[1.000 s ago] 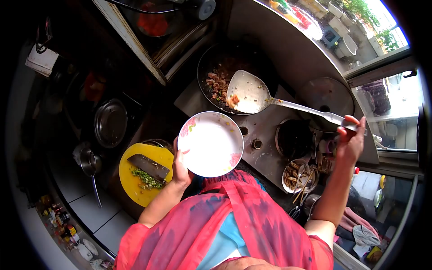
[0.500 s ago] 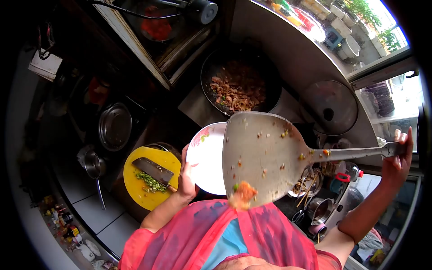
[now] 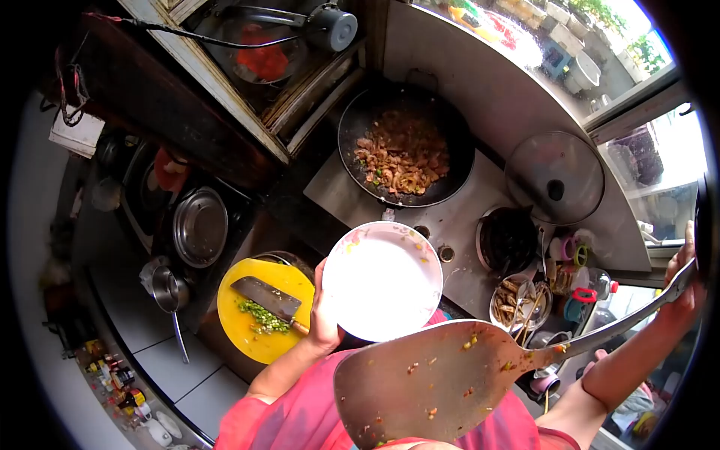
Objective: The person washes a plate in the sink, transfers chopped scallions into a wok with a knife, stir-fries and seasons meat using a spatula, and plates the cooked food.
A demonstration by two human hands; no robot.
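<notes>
Bowl [image 3: 384, 281] sits between wok [image 3: 459, 142] and shirt [image 3: 277, 412], just this side of the wok as seen from above. Height gap between the two: can't tell from one camera. Left hand [image 3: 324, 322] has the bowl by its left side; grip underneath is hidden. Right hand [image 3: 681, 274] is closed on the handle end of the spatula [image 3: 420, 375], far right, well apart from the bowl. Spatula's long axis runs from right hand down and left across the chest. Blade is low in view, close to camera, overlapping the bowl's near rim; can't tell if they touch. Food bits stuck on the blade.

Meat [image 3: 409, 157] lies in the wok, ahead of both hands: forward and right of left hand, forward and well left of right hand. Left hand is nearer to it. Board [image 3: 244, 337] is just left of left hand, knife [image 3: 266, 298] and greens [image 3: 262, 319] on it. Lid [image 3: 555, 157] leans right of the wok.
</notes>
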